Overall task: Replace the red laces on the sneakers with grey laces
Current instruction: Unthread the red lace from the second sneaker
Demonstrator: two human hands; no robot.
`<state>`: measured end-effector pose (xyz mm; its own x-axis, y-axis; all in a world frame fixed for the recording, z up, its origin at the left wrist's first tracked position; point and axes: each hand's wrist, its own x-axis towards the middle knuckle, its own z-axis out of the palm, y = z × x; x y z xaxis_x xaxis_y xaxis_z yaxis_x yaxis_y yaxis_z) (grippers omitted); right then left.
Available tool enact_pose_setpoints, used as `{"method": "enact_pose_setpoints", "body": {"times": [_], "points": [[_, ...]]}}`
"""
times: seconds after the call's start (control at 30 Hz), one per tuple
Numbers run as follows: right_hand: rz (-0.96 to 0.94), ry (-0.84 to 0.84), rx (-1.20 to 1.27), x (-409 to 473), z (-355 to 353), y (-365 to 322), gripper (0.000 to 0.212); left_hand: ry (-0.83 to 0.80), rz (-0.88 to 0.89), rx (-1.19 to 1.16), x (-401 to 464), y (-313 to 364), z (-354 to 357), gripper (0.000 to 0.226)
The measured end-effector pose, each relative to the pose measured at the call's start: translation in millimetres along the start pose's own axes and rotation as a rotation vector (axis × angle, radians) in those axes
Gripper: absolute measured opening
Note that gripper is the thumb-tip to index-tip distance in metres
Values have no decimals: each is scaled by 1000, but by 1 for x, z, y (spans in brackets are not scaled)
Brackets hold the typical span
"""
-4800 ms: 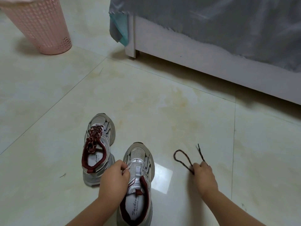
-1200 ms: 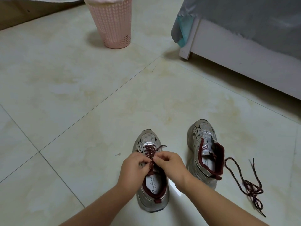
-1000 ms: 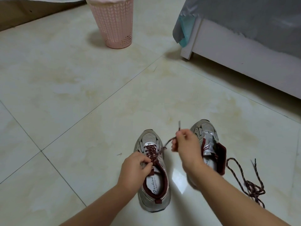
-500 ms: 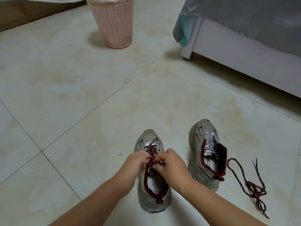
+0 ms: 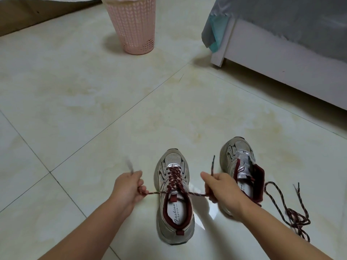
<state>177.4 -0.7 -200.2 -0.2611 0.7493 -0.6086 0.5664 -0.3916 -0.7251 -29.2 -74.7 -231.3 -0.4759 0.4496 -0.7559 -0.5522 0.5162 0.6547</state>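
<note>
Pale cream floor tiles [image 5: 93, 87], glossy, yellow-stained, crossed by dark grout lines. A pink latticed basket [image 5: 132, 25] is seen at the far edge; a white bed frame [image 5: 281, 72] draped in grey cloth to the right. The laced sneaker [image 5: 174, 196] stands between both hands. Its red lace [image 5: 173, 177] is pulled taut sideways, one end pinched in the curled left hand [image 5: 129, 190], the other in the right hand [image 5: 221, 192]. The unlaced sneaker [image 5: 242, 166] stands just right, a loose lace [image 5: 287, 212] beside it.

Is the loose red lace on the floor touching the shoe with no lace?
Cannot tell. In the head view the loose lace curls close to the unlaced shoe, but the right hand and forearm hide the spot where they might meet.
</note>
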Motion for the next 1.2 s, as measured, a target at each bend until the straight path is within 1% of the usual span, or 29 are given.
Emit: {"method": "enact_pose_setpoints", "body": {"times": [0.03,0.07,0.1,0.13,0.17,0.2,0.23,0.27,0.3,0.33,0.37,0.43,0.47,0.53,0.6,0.67,0.73,0.8,0.87,0.93,1.0,1.07,1.1,1.13,1.2], "points": [[19,35,-200,1,-3,1,36,57,-13,104,3,-1,-3,15],[21,64,-417,0,-4,0,28,104,-24,232,4,-2,-5,8],[15,94,-585,-1,-2,-2,16,147,-34,376,4,-3,-5,18],[22,131,-690,-1,1,-3,18,173,-37,542,3,-4,-4,37],[19,157,-773,0,6,-2,45,177,-17,722,1,-6,-3,55],[-17,187,-838,1,11,-1,68,195,40,891,0,-8,-3,68],[-118,250,-905,2,16,0,76,213,144,1010,-2,-9,-3,73],[-233,282,-957,3,20,-1,74,195,288,1054,-4,-10,-1,68],[-328,273,-962,6,24,-2,64,121,450,1042,-6,-10,2,52],[-398,225,-927,9,28,-2,49,13,570,994,-10,-9,5,31],[-396,147,-844,10,32,-4,34,-96,626,949,-12,-10,9,15],[-262,30,-634,12,40,-8,13,-233,673,945,-13,-13,12,18],[-220,4,-552,12,42,-7,9,-263,686,970,-13,-14,13,16],[-195,-10,-507,15,44,-4,9,-277,705,1000,-11,-14,14,15],[-194,-39,-495,15,42,-1,14,-286,715,979,-8,-13,15,26],[-226,-54,-583,14,42,2,21,-289,704,982,-7,-11,18,33],[-282,-24,-705,11,45,7,22,-261,687,1038,-10,-10,23,32],[-323,20,-758,7,51,11,19,-196,698,1095,-11,-13,28,27],[-347,44,-775,5,55,15,17,-160,700,1102,-11,-14,31,24],[-333,45,-761,4,56,15,13,-204,641,1050,-9,-11,31,28],[-310,46,-733,6,54,14,11,-314,547,921,-8,-8,28,23],[-282,38,-685,6,51,12,17,-397,488,840,-6,-6,21,23],[-273,30,-659,6,49,12,20,-405,476,851,-5,-6,18,24],[-266,25,-638,6,48,11,21,-381,476,891,-4,-7,15,21],[-251,14,-623,5,47,10,21,-292,488,964,-3,-9,13,18]]}}
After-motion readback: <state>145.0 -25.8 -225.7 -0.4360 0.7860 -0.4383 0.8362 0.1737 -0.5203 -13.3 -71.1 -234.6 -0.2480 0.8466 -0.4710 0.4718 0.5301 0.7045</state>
